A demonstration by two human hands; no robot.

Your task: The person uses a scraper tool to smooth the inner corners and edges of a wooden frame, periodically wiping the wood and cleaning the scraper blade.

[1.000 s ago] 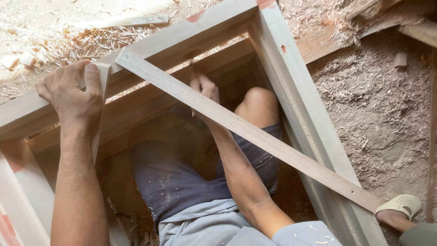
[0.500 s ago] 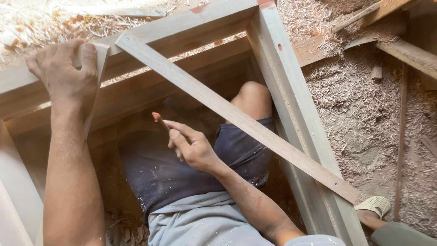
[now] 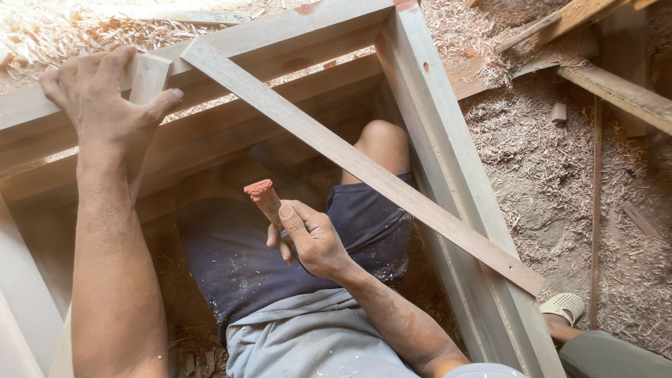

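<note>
My left hand (image 3: pixel 105 98) grips the top end of a narrow upright wooden slat (image 3: pixel 148 77) that leans against the far rail of a large wooden frame (image 3: pixel 434 119). My right hand (image 3: pixel 308 241) is inside the frame, above my lap, shut on a reddish-brown wooden handle (image 3: pixel 262 196) whose blunt end points up and left. A long diagonal brace (image 3: pixel 364 168) crosses the frame's corner from upper left to lower right, just beyond my right hand. My knee (image 3: pixel 381 143) shows under the brace.
Wood shavings and sawdust (image 3: pixel 546 161) cover the floor right of the frame. Loose planks (image 3: pixel 616 91) lie at the upper right. A foot in a pale sandal (image 3: pixel 563 308) rests near the brace's lower end.
My right hand has drawn back from under the brace toward my lap and has raised the reddish handle upright. My left hand keeps its hold on the slat.
</note>
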